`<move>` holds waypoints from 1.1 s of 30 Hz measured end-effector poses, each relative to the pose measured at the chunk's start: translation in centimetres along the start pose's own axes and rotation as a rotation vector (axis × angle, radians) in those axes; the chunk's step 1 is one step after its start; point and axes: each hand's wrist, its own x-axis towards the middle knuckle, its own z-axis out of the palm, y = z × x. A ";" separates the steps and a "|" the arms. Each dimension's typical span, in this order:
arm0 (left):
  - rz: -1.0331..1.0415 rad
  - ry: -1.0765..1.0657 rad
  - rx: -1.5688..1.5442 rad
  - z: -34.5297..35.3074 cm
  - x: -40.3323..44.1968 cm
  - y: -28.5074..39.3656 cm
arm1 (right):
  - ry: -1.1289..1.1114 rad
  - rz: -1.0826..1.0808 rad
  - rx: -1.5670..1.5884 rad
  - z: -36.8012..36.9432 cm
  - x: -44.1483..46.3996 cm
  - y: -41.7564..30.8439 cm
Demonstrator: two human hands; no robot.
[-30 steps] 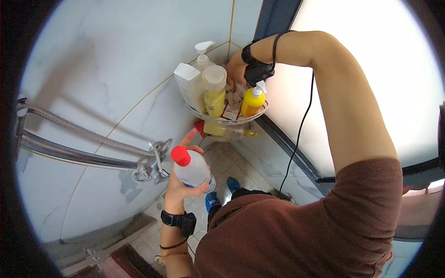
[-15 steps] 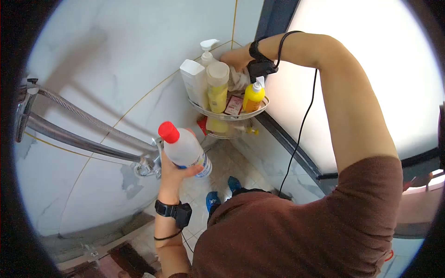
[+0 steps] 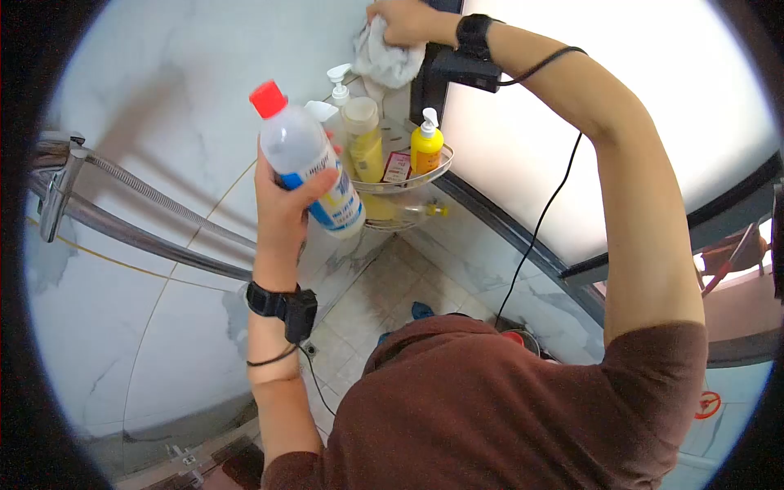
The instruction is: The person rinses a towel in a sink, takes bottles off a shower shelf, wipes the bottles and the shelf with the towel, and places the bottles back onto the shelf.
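My left hand [image 3: 286, 192] is wrapped round a white plastic bottle [image 3: 298, 147] with a red cap and a blue label. The bottle is tilted, in front of the corner shelf [image 3: 400, 184]. Above that shelf, my right hand [image 3: 408, 20] grips a bunched white cloth [image 3: 388, 55] near the wall corner. Below the cloth, a yellow pump bottle [image 3: 426, 149], a pink packet [image 3: 398, 167], a tall yellowish bottle [image 3: 364, 143] and a white pump bottle [image 3: 340, 88] stand or lie on the shelf. Another white container is mostly hidden behind my held bottle.
A metal shower hose [image 3: 171, 204] and bar [image 3: 155, 249] run along the left wall. A lower shelf tier holds a yellow-capped container [image 3: 437, 210]. To the right is a dark-framed frosted panel [image 3: 539, 163]. Black cables hang from both wrists.
My right hand has risen from behind the shelf bottles, lifting the white cloth into view. My left hand has moved up with the red-capped bottle, closer to the shelf.
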 end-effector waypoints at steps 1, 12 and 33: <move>0.034 -0.020 0.023 0.3 0.7 0.4 | 0.056 0.070 0.024 -1.6 -0.1 -0.1; 0.139 -0.025 -0.030 5.5 5.9 1.8 | 0.610 -0.065 1.063 -7.7 -16.6 -2.6; -0.036 -0.759 0.802 9.0 6.0 1.5 | 0.040 0.536 1.593 8.8 -27.7 -13.5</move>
